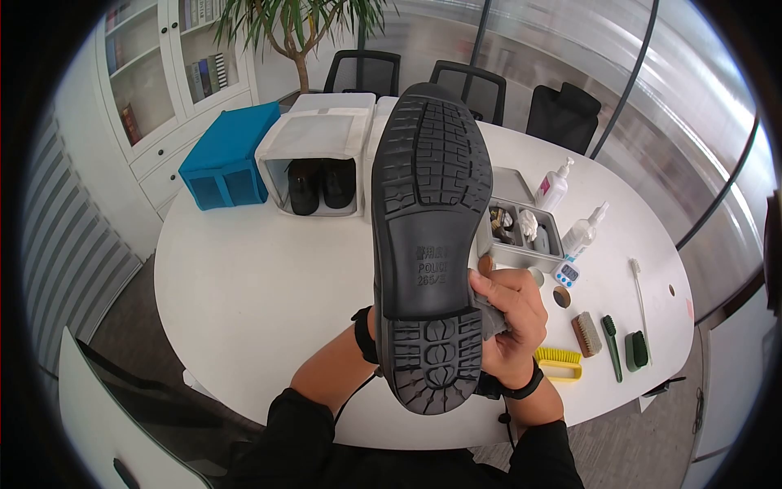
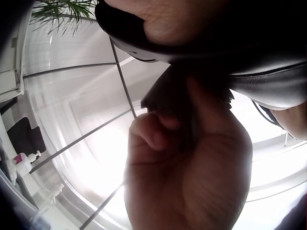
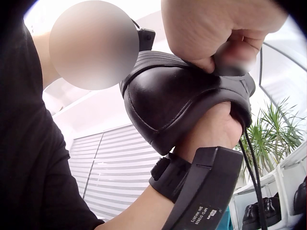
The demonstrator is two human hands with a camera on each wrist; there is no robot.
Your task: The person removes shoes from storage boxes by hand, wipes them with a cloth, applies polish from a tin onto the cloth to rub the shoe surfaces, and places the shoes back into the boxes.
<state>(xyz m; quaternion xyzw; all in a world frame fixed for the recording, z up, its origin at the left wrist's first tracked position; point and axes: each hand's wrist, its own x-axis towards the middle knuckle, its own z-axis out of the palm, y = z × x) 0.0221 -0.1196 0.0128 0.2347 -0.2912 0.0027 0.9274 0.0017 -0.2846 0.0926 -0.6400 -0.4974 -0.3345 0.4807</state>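
Note:
A black leather shoe (image 1: 430, 244) is held up sole-first in the head view, its tread and stamped lettering toward me. My left hand (image 3: 225, 125) reaches into the shoe's opening and bears it from inside; its fingers are hidden there. With thumb and curled fingers, my right hand (image 1: 515, 319) pinches a dark grey cloth (image 1: 490, 316) against the shoe's side near the heel. The left wrist view shows the cloth (image 2: 175, 91) bunched between right thumb and fingers, close under the shoe's rim.
On the white table (image 1: 244, 277) stand a blue box (image 1: 232, 159) and a white box (image 1: 314, 114) with black shoes (image 1: 304, 191). At right are a compartmented metal tin (image 1: 525, 258), pump bottle (image 1: 551, 189), spray bottle (image 1: 580, 236), timer (image 1: 566, 274) and several brushes, including a yellow one (image 1: 560, 371).

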